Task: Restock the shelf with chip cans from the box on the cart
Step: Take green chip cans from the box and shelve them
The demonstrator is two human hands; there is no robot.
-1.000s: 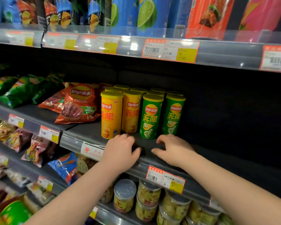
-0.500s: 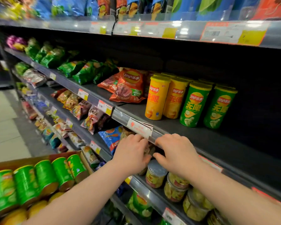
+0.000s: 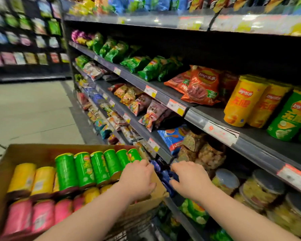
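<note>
Head view: the box (image 3: 33, 152) sits at lower left, full of chip cans lying on their sides: green cans (image 3: 83, 168) in a row at the back, yellow cans (image 3: 23, 176) to their left, pink cans (image 3: 42, 214) nearest. The left grip (image 3: 137, 178) hovers over the box's right edge by the last green can, fingers loosely bent and apart, holding nothing. The right grip (image 3: 189, 180) is just beside it, outside the box, palm down and fingers spread over blue bags (image 3: 165, 174), also holding nothing. Up at right, the shelf (image 3: 250, 134) carries upright yellow tins (image 3: 241, 101) and a green tin (image 3: 288, 115), next to a red bag (image 3: 202, 86). Much of the frame is blurred.
</note>
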